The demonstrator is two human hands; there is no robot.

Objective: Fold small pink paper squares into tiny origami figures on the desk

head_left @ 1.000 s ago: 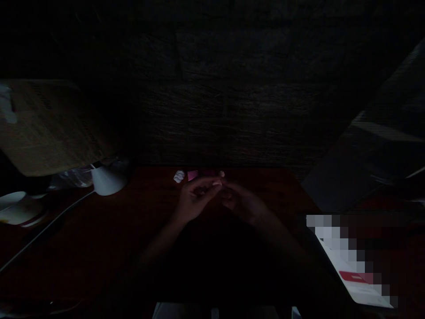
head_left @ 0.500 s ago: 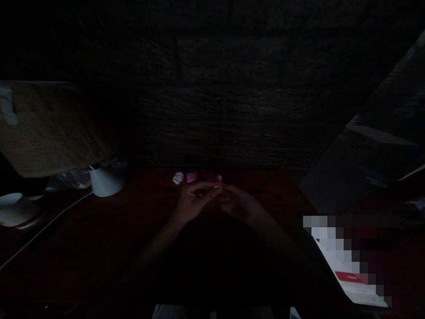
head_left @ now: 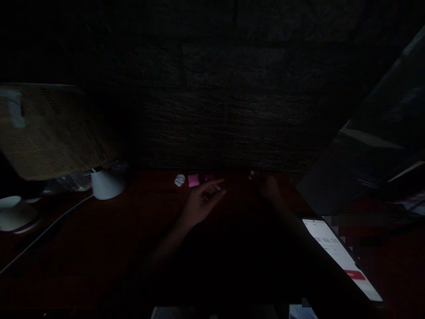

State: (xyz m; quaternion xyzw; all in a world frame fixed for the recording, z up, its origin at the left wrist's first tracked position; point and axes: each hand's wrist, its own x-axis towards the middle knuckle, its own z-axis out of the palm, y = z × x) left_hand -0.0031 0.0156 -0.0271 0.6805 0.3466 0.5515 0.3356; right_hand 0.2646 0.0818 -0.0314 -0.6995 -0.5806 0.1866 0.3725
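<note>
My left hand is over the middle of the table, open, with thumb and index finger apart. A small pale bit shows between those fingertips; I cannot tell whether it is a finger or an object. Just beyond the hand lie a pink square and a darker magenta piece, partly covered by the fingers. A crumpled whitish paper ball is left of them. My right hand is farther right, closed and mostly in shadow. A tiny pale piece shows at its fingertips, too dim to name.
A lit phone showing a timer lies at the right. On the left are a white cone-shaped object with a cable, a white cup and a cardboard box. A dark brick wall stands behind the wooden table.
My hands were together at the fingertips and are now apart. The right has moved away to the right, the pale piece at its fingertips; the left stays near its place, its fingers opened.
</note>
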